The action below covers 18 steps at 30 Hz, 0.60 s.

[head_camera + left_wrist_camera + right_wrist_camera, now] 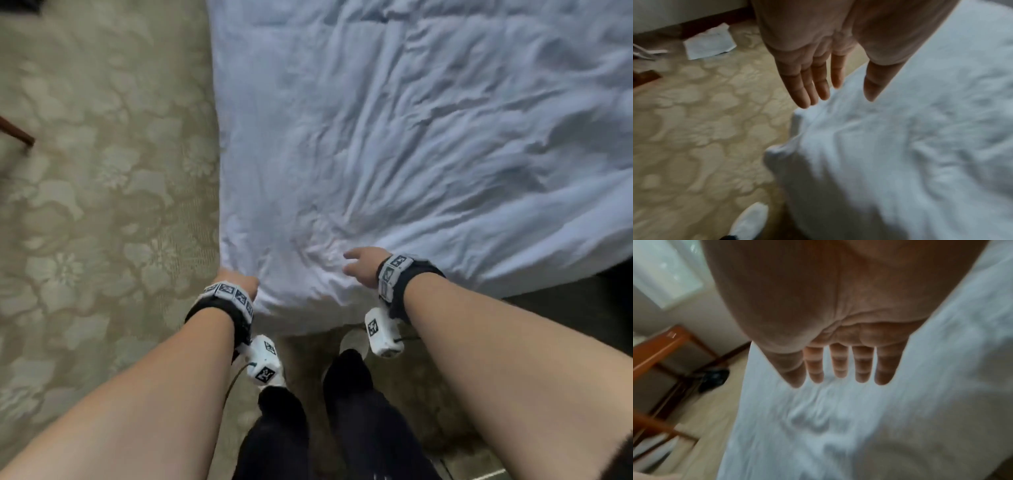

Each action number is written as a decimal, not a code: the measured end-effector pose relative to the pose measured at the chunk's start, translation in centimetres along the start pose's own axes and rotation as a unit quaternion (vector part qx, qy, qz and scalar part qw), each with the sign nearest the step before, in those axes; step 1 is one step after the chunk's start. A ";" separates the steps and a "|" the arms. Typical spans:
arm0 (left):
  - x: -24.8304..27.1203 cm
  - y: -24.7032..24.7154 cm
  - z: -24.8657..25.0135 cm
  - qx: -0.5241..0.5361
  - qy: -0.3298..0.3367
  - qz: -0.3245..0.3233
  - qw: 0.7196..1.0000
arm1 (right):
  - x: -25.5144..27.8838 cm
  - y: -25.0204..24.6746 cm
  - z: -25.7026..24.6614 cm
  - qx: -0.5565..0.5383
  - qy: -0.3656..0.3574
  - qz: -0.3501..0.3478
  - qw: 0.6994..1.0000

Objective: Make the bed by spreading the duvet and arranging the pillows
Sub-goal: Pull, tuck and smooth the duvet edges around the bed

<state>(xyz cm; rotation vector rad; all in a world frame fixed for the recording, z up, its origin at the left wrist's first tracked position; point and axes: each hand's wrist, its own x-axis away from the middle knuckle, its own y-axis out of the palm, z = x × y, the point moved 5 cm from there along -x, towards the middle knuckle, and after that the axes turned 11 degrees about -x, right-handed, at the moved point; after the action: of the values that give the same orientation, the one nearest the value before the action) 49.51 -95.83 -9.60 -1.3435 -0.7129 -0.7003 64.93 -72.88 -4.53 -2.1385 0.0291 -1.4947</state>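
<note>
The white duvet [411,154] lies wrinkled across the bed and fills the right of the head view; its near left corner [274,294] hangs over the bed's edge. My left hand [239,282] is at that corner with straight fingers [813,84], holding nothing. My right hand [359,265] hovers over the duvet's near edge, fingers [840,366] spread and straight, nothing in it. The duvet [900,154] [818,426] shows under both palms in the wrist views. No pillow is in view.
Beige flowered carpet [102,222] covers the floor left of the bed. A wooden chair [663,356] stands beside the bed, a white paper [709,42] lies by the wall. My dark trouser legs [308,428] and white shoe [750,220] stand at the bed's foot.
</note>
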 end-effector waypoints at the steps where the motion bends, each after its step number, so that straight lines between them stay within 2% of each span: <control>1: 1.5 -1.9 3.0 0.002 0.035 -0.003 0.999 | 2.1 -2.1 1.3 -0.032 0.006 0.042 0.999; 5: 8.6 -7.2 17.1 0.047 0.169 -0.039 0.984 | 10.4 -10.2 8.5 -0.105 0.037 0.132 0.985; 10: 19.4 -9.0 33.5 0.066 0.283 -0.008 0.957 | 21.8 -20.0 19.4 -0.201 0.066 0.280 0.937; 14: 31.1 -6.3 42.6 0.042 0.357 0.013 0.933 | 27.7 -25.7 29.2 -0.280 0.069 0.350 0.891; 18: 38.3 0.5 50.8 -0.012 0.400 0.030 0.916 | 30.3 -30.0 40.6 -0.333 0.076 0.398 0.851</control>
<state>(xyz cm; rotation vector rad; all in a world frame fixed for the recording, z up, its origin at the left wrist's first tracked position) 70.43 -46.78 25.04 -0.9627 -0.0010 -1.1090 104.27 -40.00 24.43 -2.0188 1.4916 -1.1938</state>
